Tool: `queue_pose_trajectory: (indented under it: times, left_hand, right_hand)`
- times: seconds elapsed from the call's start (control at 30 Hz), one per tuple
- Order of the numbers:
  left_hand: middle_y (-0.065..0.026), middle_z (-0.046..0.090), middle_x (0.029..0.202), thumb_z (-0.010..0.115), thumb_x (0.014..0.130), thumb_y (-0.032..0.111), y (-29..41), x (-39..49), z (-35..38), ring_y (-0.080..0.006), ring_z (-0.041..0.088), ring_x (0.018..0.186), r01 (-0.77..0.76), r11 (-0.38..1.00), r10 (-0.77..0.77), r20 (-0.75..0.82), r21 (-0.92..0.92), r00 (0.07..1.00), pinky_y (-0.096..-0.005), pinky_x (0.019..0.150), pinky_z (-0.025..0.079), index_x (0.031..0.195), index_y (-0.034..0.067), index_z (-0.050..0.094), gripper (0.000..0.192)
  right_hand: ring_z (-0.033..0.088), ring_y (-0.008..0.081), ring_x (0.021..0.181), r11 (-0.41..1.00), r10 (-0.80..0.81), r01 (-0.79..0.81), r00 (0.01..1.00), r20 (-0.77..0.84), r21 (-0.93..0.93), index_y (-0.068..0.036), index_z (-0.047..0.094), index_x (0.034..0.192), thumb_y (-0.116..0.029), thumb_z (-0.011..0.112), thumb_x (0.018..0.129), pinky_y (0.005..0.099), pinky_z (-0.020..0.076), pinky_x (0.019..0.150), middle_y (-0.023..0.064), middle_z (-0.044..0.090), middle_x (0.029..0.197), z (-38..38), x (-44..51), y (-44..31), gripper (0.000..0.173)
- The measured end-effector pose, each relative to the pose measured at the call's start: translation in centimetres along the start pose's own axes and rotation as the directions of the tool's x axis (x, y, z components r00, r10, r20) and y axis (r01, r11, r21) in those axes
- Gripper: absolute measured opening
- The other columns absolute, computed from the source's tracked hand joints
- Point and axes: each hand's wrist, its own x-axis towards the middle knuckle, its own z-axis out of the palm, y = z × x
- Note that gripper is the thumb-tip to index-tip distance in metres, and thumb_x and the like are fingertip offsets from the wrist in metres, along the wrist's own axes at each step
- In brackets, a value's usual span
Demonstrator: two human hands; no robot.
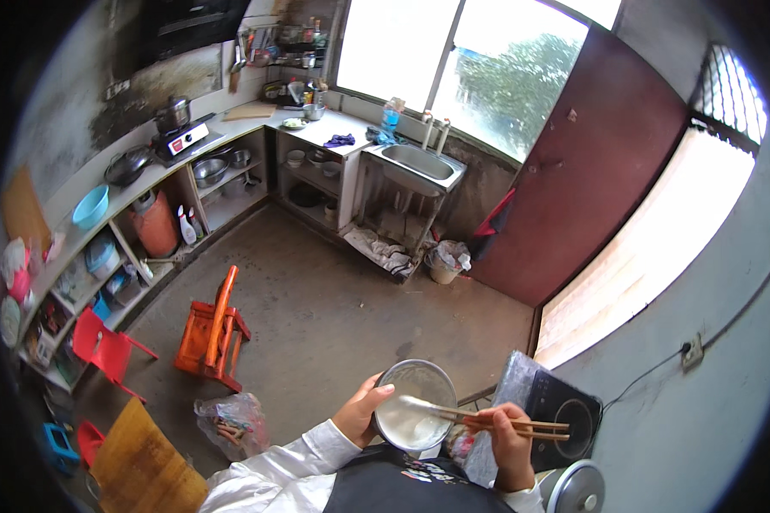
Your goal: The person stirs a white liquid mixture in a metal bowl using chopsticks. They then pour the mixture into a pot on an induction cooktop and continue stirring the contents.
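My left hand [362,410] grips the left side of a round bowl [415,365], tilted in front of my dark apron. In the bowl lies a creamy white mixture [410,426]. My right hand [510,439] is closed around a pair of wooden chopsticks [539,429]. Their far tips reach over the bowl's rim into the bowl and are coated with the white mixture. Whether the mixture is a batter or something else I cannot tell.
An induction cooker [555,410] and a lidded pot [577,490] stand at the right. On the floor to the left are an orange wooden chair [215,333], a red plastic chair [106,349] and a plastic bag [234,420]. Farther off stand a sink [423,160] and a gas stove [186,140].
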Motion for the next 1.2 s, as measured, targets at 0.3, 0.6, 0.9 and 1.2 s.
queue_pose_trajectory:
  times: [0.3, 0.6, 0.9, 1.2]
  left_hand:
    - [-0.0186, 0.062, 0.121, 0.049, 0.094, 0.040, 1.1, -0.6, -1.0, -0.0312, 0.062, 0.109, 0.012, 1.000, -0.011, -0.002, 0.019, 1.000, -0.0446, 0.097, 0.050, 0.127, -0.002, 0.052, 0.054]
    - [-0.0126, 0.061, 0.123, 0.050, 0.094, 0.042, 1.8, -0.4, -0.8, -0.0276, 0.061, 0.110, 0.003, 0.993, 0.002, -0.040, 0.114, 0.999, -0.0427, 0.095, 0.049, 0.127, 0.004, 0.053, 0.051]
    - [-0.0126, 0.060, 0.126, 0.050, 0.095, 0.040, 2.2, 0.3, -1.2, -0.0286, 0.058, 0.115, 0.017, 0.996, -0.017, -0.002, 0.093, 1.000, -0.0442, 0.099, 0.046, 0.128, 0.004, 0.053, 0.049]
    - [-0.0160, 0.062, 0.123, 0.050, 0.096, 0.035, 2.5, 0.1, -0.9, -0.0302, 0.060, 0.113, 0.001, 1.000, -0.001, 0.012, 0.009, 1.000, -0.0434, 0.099, 0.047, 0.125, -0.001, 0.055, 0.047]
  right_hand:
    - [0.065, 0.0119, 0.083, 0.961, 0.113, -0.034, 0.953, 0.280, -0.273, 0.001, 0.059, 0.096, -0.021, 0.052, 0.101, 0.0259, 0.0529, 0.072, 0.0059, 0.067, 0.086, 2.4, 0.9, 0.4, 0.024]
    - [0.064, 0.0114, 0.079, 0.995, -0.095, 0.095, 0.985, 0.143, 0.007, 0.000, 0.059, 0.094, -0.022, 0.053, 0.100, 0.0263, 0.0519, 0.072, 0.0051, 0.067, 0.086, 3.2, 0.8, 1.3, 0.024]
    - [0.066, 0.0129, 0.079, 0.992, 0.045, -0.025, 0.986, 0.160, -0.125, 0.000, 0.057, 0.093, -0.021, 0.053, 0.100, 0.0283, 0.0528, 0.071, 0.0070, 0.067, 0.085, 2.3, -0.4, 1.8, 0.022]
    - [0.067, 0.0158, 0.087, 0.997, -0.012, 0.013, 1.000, -0.013, 0.081, 0.003, 0.060, 0.104, -0.015, 0.053, 0.099, 0.0291, 0.0541, 0.078, 0.0112, 0.068, 0.094, 2.1, 0.2, 0.3, 0.019]
